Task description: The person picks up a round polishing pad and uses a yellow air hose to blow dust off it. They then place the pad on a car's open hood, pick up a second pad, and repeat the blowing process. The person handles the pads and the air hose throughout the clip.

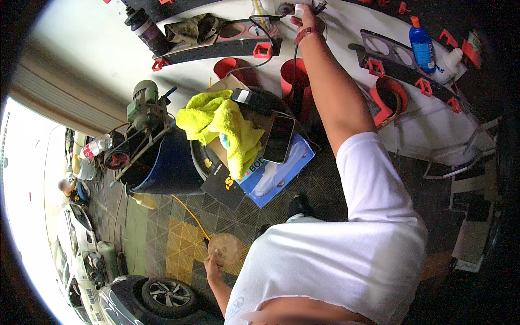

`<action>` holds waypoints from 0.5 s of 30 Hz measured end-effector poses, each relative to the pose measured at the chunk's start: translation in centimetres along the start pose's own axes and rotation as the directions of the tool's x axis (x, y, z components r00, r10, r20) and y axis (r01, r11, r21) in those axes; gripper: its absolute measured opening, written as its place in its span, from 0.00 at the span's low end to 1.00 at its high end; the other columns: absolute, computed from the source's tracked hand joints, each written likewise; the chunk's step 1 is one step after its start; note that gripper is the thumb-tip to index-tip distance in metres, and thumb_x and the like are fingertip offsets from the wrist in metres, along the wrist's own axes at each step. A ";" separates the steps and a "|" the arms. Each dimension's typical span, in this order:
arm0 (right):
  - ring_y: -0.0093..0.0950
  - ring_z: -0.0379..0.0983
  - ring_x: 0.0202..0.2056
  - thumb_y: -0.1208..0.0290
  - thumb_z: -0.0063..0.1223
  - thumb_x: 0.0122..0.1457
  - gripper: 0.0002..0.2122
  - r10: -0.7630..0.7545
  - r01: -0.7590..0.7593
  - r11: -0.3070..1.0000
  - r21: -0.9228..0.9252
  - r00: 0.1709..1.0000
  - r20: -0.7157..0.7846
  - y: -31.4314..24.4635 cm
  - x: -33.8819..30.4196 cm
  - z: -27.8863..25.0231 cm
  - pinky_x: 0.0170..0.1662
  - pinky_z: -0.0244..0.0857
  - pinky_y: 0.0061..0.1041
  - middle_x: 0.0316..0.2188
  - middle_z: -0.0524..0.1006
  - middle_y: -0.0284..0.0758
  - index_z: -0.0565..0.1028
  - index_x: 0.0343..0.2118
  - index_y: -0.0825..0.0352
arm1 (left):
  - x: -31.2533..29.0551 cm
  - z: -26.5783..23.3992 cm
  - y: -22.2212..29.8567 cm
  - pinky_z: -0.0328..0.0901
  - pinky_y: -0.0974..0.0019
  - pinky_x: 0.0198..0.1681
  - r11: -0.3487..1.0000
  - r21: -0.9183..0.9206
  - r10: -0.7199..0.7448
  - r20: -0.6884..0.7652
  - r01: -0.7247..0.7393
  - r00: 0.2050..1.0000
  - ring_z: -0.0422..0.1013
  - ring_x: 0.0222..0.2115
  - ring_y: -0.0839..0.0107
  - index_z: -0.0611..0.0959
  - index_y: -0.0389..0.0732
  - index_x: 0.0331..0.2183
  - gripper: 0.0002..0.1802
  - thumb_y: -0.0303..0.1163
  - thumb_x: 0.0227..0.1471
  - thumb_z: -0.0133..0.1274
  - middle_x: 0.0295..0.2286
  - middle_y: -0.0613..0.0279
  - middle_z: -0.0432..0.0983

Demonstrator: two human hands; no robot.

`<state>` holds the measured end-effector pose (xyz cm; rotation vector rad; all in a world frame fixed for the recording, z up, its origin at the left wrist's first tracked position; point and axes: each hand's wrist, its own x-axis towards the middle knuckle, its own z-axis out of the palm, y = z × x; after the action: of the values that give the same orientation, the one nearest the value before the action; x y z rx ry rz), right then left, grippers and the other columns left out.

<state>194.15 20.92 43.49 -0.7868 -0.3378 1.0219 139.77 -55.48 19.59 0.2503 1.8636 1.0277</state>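
Low on the left, my left hand (213, 264) pinches a thin, round, tan disc (228, 247), possibly a sanding disc, with the thumb lying on its face. My right arm reaches up to the wall at the top. There my right hand (307, 20) has its fingers closed at a small white piece (299, 10) beside black cords (265, 33); its exact kind is too small to tell. Between the arms, a yellow-green towel (219, 125) lies heaped with a dark phone (280, 138) and a blue box (281, 172).
A black wall shelf (216, 53) carries a dark bottle (145, 27) and a cloth. At the right, another shelf holds a blue bottle (422, 46). A green motor (143, 103) stands beside a dark blue drum (170, 168). A yellow cord (189, 211) crosses the tiled floor near a parked car (130, 300).
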 end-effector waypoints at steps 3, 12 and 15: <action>0.29 0.78 0.23 0.48 0.65 0.57 0.23 -0.134 0.140 0.990 -0.020 0.976 0.171 -0.9 -4.3 -1.8 0.22 0.68 0.25 0.34 0.82 0.36 0.79 0.48 0.60 | 0.1 0.2 -0.1 0.70 0.62 0.24 0.998 -0.052 0.021 0.014 -0.020 1.000 0.76 0.21 0.71 0.85 0.35 0.28 0.15 0.38 0.53 0.67 0.22 0.61 0.80; 0.19 0.73 0.21 0.51 0.68 0.55 0.16 0.247 0.210 0.734 -0.646 0.803 0.542 -3.2 -28.6 -12.4 0.26 0.65 0.22 0.28 0.83 0.28 0.83 0.35 0.60 | 0.5 1.2 0.7 0.74 0.60 0.36 0.993 -0.114 0.006 0.055 0.000 0.998 0.81 0.32 0.64 0.85 0.29 0.38 0.18 0.36 0.53 0.66 0.35 0.54 0.83; 0.28 0.80 0.33 0.54 0.71 0.52 0.19 0.382 0.357 0.522 -0.774 0.714 0.587 -0.2 -32.7 -14.5 0.42 0.73 0.30 0.33 0.85 0.32 0.83 0.39 0.63 | 1.5 0.9 0.6 0.74 0.59 0.37 0.996 -0.088 -0.005 0.068 0.011 0.998 0.80 0.32 0.64 0.85 0.28 0.37 0.19 0.37 0.52 0.67 0.35 0.53 0.83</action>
<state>186.46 -13.41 37.02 -1.2605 -1.6603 1.1262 139.53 -53.75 18.93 0.2231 1.7530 1.0804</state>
